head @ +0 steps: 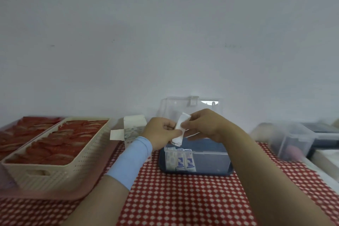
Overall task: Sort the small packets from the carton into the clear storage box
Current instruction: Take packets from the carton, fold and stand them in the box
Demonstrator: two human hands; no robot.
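Covering the lower part of the view, a surface in red-and-white checked cloth runs back to a plain pale wall. The landmark is the clear storage box, which sits mid-surface on a dark blue tray, its clear lid standing open behind it against the wall.

Well to the left of the box, a cream perforated basket filled with flat red items rests on a pink tray; the tray's long edge angles toward the box and leaves a narrow strip of cloth between them. Right of the box, near the surface's right edge, stand blurred translucent containers. In front of the box a broad stretch of open cloth lies between the person's two forearms.

Just behind and left of the box, the white carton stands upright with an end flap hanging open.

Above the box's rear left corner, the two hands meet. The left hand, with a light blue sleeve on its wrist, curls its fingers around the lower part of a small white packet bundle. The right hand pinches the bundle's upper end between thumb and fingertips.

Inside the box, at its left end, several blue-and-white packets stand upright in a row against the front wall.
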